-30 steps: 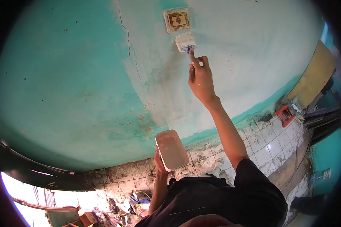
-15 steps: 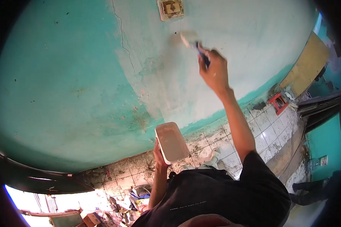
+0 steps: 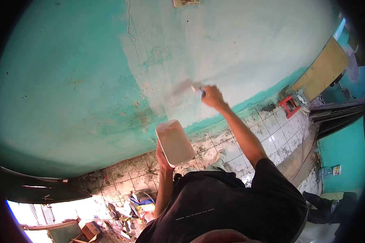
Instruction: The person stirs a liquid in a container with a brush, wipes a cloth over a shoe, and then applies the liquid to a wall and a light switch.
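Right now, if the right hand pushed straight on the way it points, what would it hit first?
The wall: the right hand holds its paintbrush against it, as far as depth shows.

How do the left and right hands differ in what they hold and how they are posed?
The left hand grips a pale paint tub from below; the right hand grips a brush. The left hand sits close to the torso with the elbow bent, while the right hand is stretched out to the wall, with the brush on the pale painted patch. Both are closed around what they hold.
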`<state>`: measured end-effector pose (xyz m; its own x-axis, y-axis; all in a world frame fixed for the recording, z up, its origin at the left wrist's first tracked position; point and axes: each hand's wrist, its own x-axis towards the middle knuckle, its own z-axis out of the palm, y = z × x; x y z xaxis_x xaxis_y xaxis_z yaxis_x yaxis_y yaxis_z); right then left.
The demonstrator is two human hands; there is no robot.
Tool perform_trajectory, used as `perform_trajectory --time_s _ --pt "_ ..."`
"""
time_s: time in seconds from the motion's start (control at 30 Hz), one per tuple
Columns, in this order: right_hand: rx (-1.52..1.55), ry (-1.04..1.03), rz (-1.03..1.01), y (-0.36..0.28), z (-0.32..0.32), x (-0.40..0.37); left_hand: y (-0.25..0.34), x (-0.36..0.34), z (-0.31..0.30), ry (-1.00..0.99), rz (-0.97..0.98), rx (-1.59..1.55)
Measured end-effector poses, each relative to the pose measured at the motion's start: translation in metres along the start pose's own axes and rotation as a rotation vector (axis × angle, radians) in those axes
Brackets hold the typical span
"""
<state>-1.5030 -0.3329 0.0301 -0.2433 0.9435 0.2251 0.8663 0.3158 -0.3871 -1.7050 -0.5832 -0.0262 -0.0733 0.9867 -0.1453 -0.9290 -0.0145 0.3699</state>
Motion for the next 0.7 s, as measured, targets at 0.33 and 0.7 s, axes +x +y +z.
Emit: perform_trajectory --time_s 0.33,0.7 --pt "0.143 0.678 -0.304 -0.084 -0.151 0.046 0.010 -0.002 0.014 0.041 -0.009 0.013" --pt "-0.006 0.109 -0.011 -0.015 -0.037 0.020 0.015 0.002 0.004 0.008 -0.005 0.010"
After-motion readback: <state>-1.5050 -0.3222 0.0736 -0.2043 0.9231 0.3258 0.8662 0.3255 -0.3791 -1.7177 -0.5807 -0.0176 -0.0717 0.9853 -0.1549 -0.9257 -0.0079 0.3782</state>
